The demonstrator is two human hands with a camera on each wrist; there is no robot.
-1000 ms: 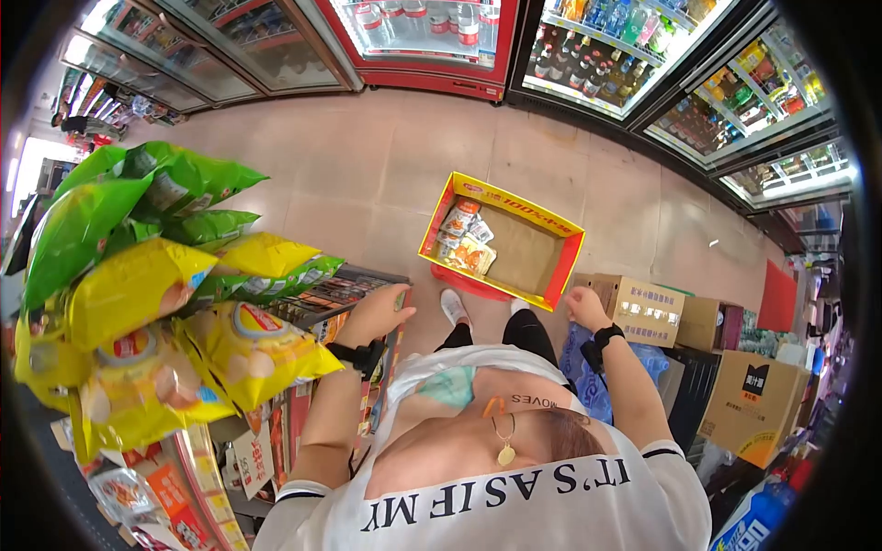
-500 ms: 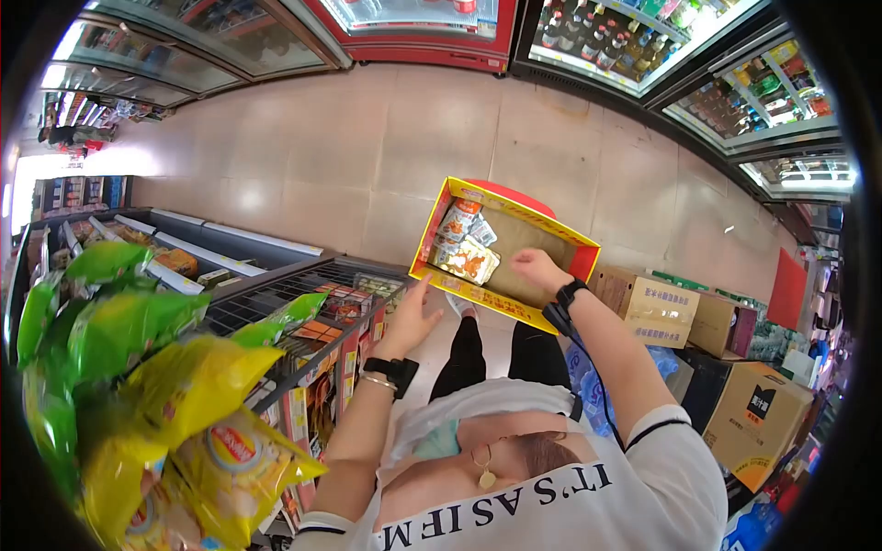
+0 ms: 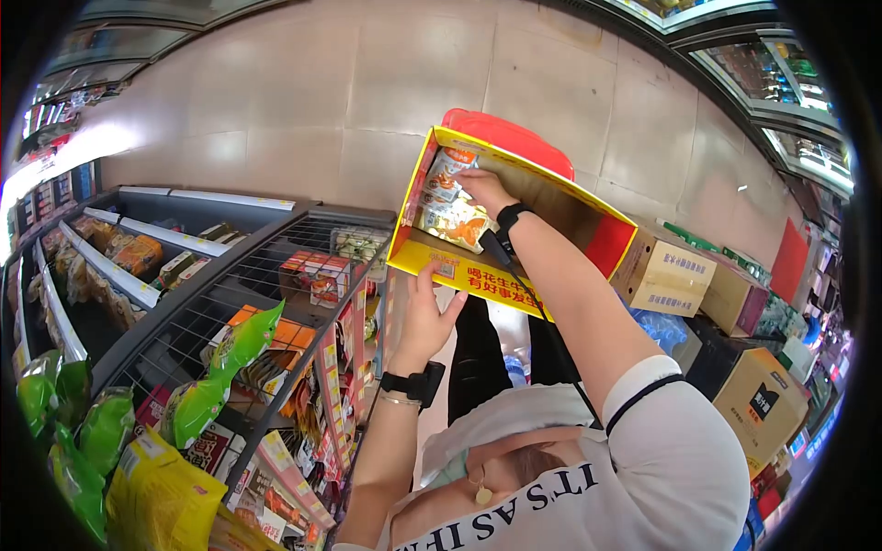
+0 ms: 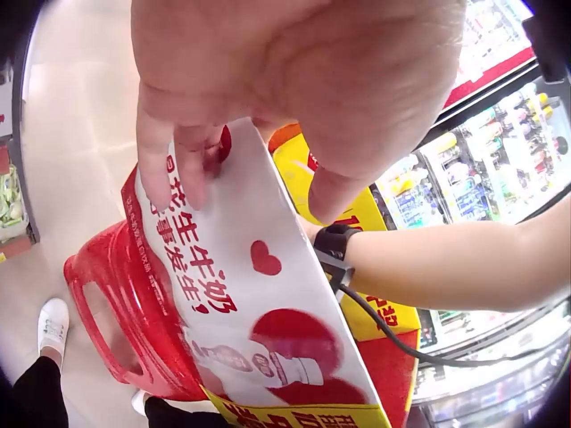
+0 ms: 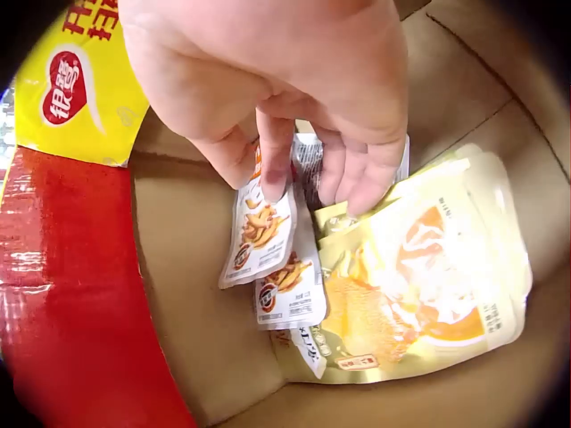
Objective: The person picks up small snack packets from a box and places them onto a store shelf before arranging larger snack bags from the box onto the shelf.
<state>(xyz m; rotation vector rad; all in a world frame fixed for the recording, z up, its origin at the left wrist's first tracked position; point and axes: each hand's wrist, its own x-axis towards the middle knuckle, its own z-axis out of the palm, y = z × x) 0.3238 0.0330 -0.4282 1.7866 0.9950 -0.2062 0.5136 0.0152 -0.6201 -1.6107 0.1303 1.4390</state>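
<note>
A yellow and red cardboard box (image 3: 588, 207) has its open side up, with snack packets inside at its left end. My left hand (image 3: 427, 317) grips its near wall; in the left wrist view the fingers of that hand (image 4: 294, 89) lie against the white printed face (image 4: 259, 223), the thumb past the edge. Reaching into the box, my right hand (image 3: 487, 190) is at the small white packets (image 3: 444, 174). The right wrist view shows this hand (image 5: 277, 80) pinching a small white packet (image 5: 263, 227), beside larger gold packets (image 5: 419, 276).
Under the box is a red plastic support (image 3: 514, 138). A wire-topped shelf (image 3: 239, 285) with snacks stands at the left, green chip bags (image 3: 197, 409) and a yellow bag (image 3: 161, 491) in front. Cartons (image 3: 666, 275) stand to the right, glass-door fridges (image 3: 767, 78) at the far right.
My right hand has moved from beside the box into it, left to the small packets. My left hand has come onto the near wall. The view has shifted; the box appears larger.
</note>
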